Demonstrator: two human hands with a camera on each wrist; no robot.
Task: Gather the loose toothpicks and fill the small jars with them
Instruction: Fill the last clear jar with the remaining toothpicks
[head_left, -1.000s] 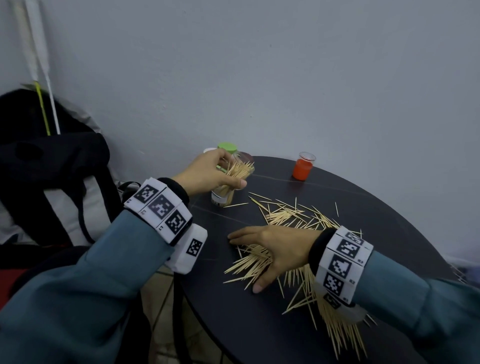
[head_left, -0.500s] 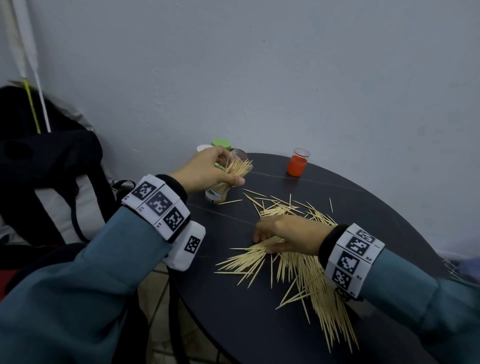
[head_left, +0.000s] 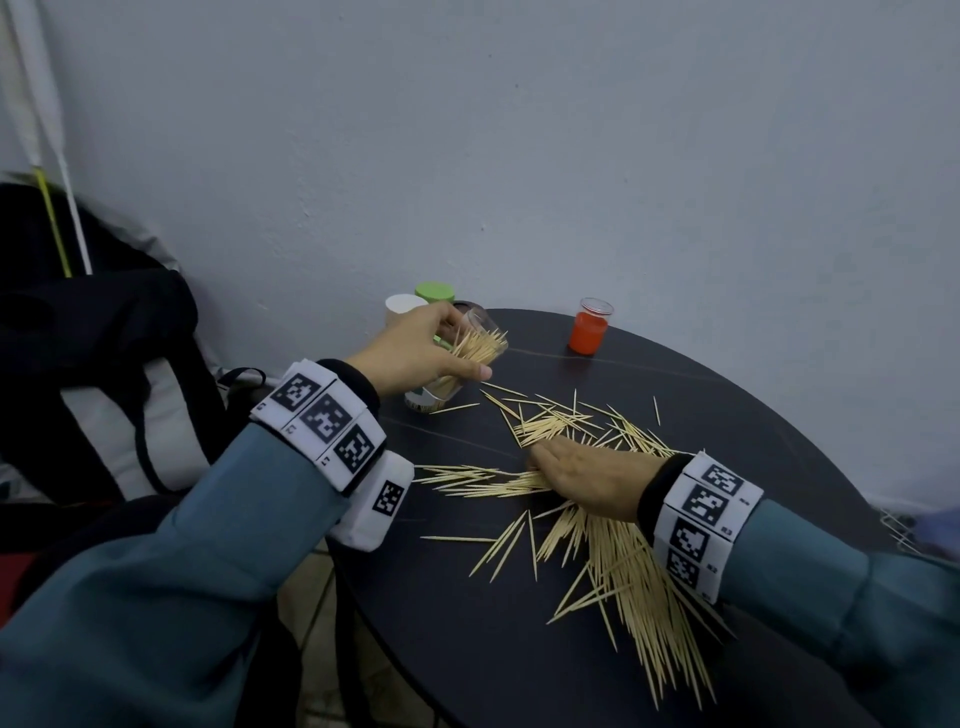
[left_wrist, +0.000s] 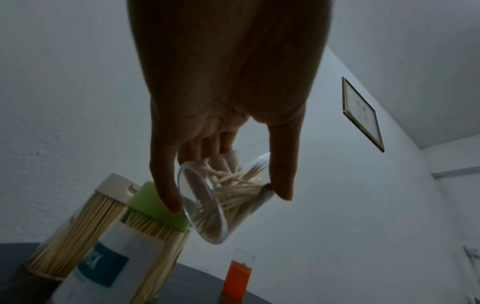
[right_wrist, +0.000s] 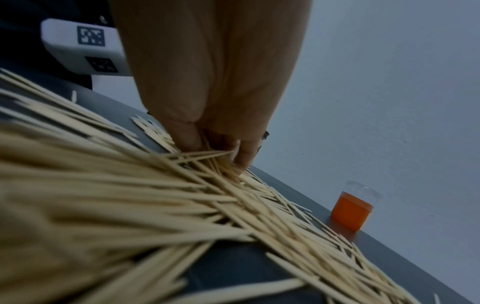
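Loose toothpicks (head_left: 618, 551) lie scattered over the round black table (head_left: 467, 649), thickest at the right front. My left hand (head_left: 452, 348) grips a clear jar (head_left: 475, 353) at the table's back left. The jar is tilted with its mouth toward the pile and is partly filled with toothpicks (left_wrist: 233, 185). Thumb and fingers wrap the clear jar (left_wrist: 207, 216) in the left wrist view. My right hand (head_left: 540, 460) rests low on the pile's middle. Its fingertips (right_wrist: 241, 158) pinch a small bundle of toothpicks (right_wrist: 205, 154) against the thumb.
Behind the held jar stand a white-lidded jar (left_wrist: 78, 222) and a green-lidded jar (left_wrist: 145, 232), both packed with toothpicks. A small orange container (head_left: 588, 332) sits at the table's back edge. A dark backpack (head_left: 88, 364) rests left of the table, beside the wall.
My right hand went from lying flat with spread fingers on the pile to bunching its fingers around a bundle of toothpicks. The left hand has kept the jar tilted.
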